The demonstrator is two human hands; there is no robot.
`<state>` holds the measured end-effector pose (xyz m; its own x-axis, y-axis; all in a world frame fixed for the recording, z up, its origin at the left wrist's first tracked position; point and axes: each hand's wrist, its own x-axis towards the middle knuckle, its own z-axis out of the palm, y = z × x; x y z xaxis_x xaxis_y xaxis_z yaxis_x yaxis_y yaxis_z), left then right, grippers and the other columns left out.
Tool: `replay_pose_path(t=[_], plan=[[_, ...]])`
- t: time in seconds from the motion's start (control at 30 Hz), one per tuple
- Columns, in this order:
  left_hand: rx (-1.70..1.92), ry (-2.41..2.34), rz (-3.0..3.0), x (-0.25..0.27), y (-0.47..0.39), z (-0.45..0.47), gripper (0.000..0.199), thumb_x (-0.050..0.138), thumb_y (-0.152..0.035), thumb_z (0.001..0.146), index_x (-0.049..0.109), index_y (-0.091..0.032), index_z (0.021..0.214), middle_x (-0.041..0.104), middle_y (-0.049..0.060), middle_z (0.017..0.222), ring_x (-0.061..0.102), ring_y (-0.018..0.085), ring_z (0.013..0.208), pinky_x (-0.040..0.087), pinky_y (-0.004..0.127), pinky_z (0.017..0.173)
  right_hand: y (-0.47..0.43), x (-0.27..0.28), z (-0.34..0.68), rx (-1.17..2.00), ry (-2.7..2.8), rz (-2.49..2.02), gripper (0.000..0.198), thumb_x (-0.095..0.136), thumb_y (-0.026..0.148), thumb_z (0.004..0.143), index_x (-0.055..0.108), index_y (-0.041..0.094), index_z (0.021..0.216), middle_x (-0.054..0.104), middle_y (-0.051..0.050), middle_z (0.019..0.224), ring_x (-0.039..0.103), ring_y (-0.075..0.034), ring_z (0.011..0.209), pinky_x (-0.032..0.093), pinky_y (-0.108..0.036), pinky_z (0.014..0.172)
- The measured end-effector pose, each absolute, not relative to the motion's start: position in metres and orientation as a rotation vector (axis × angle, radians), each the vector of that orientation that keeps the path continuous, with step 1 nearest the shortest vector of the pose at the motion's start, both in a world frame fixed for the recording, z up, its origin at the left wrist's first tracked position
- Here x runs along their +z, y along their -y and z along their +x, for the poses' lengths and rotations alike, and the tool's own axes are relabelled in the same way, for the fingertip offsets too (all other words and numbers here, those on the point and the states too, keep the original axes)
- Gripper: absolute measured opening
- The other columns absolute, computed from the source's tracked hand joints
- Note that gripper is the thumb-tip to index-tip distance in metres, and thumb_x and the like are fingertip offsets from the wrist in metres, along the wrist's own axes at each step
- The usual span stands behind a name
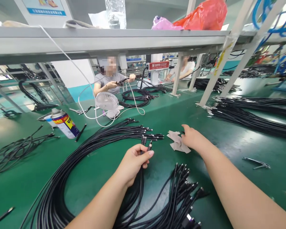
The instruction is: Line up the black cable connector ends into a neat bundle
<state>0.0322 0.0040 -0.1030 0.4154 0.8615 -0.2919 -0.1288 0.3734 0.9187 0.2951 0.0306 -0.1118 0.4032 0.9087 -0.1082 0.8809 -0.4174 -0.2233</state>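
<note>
My left hand is closed around a few black cables, their plug ends sticking up above the fingers. One plug with a light metal tip leans apart from the others beside my thumb. To the right, my right hand is at the edge of a crumpled grey cloth on the green table, fingers apart; a small dark spot shows between them. A large curved bundle of black cables lies left of my hands. Nearer to me, another bunch of cable ends spreads below the cloth.
Behind the bundle stand a spray can and a small white fan with a trailing white cord. Tweezers lie at right. More cable bundles sit far right. A shelf crosses overhead; a co-worker handles cables opposite.
</note>
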Motion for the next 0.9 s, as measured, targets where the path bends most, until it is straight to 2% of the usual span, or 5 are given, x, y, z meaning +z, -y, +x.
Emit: replay_pose_path(t=[0.2, 0.43, 0.57, 0.7, 0.9], plan=[[0.747, -0.921, 1.1, -0.102, -0.004, 0.034, 0.042, 0.077, -0.047, 0.063, 0.05, -0.017, 0.075, 0.039, -0.007, 0.059, 0.033, 0.005, 0.051, 0.027, 0.017, 0.046, -0.036, -0.123, 0.311, 0.326, 1.488, -2.709, 0.065, 0.047, 0.014, 0.082, 0.028, 0.008, 0.144, 0.046, -0.025, 0.128, 0.057, -0.031, 0.106, 0.045, -0.037, 0.083], [0.746, -0.968, 1.191, -0.102, -0.005, 0.035, 0.047, 0.073, -0.056, 0.061, 0.05, -0.017, 0.073, 0.043, -0.007, 0.054, 0.035, 0.005, 0.047, 0.029, 0.017, 0.046, -0.032, -0.116, 0.294, 0.121, 1.522, -2.665, 0.042, 0.043, 0.026, 0.09, 0.048, 0.015, 0.129, 0.046, -0.02, 0.126, 0.044, -0.037, 0.116, 0.039, -0.051, 0.086], [0.726, -0.985, 1.216, -0.111, -0.008, 0.037, 0.048, 0.074, -0.057, 0.059, 0.05, -0.016, 0.067, 0.045, -0.006, 0.054, 0.035, 0.005, 0.045, 0.029, 0.017, 0.044, -0.033, -0.119, 0.282, -0.024, 1.708, -2.461, 0.035, 0.033, 0.033, 0.096, 0.06, 0.016, 0.109, 0.053, -0.015, 0.118, 0.044, -0.029, 0.113, 0.037, -0.041, 0.086], [0.717, -0.985, 1.222, -0.123, -0.012, 0.038, 0.049, 0.074, -0.057, 0.058, 0.049, -0.016, 0.065, 0.044, -0.005, 0.053, 0.035, 0.005, 0.045, 0.027, 0.017, 0.042, -0.033, -0.124, 0.27, -0.001, 1.88, -2.31, 0.035, 0.035, 0.035, 0.096, 0.063, 0.016, 0.088, 0.061, -0.009, 0.096, 0.055, -0.019, 0.091, 0.038, -0.028, 0.073], [0.74, -0.931, 1.188, -0.134, -0.018, 0.037, 0.05, 0.075, -0.056, 0.059, 0.046, -0.016, 0.065, 0.05, -0.003, 0.06, 0.034, 0.003, 0.045, 0.024, 0.016, 0.041, -0.032, -0.136, 0.264, -0.005, 1.935, -2.276, 0.026, 0.04, 0.03, 0.094, 0.06, 0.016, 0.086, 0.06, -0.007, 0.092, 0.056, -0.016, 0.08, 0.036, -0.026, 0.065]])
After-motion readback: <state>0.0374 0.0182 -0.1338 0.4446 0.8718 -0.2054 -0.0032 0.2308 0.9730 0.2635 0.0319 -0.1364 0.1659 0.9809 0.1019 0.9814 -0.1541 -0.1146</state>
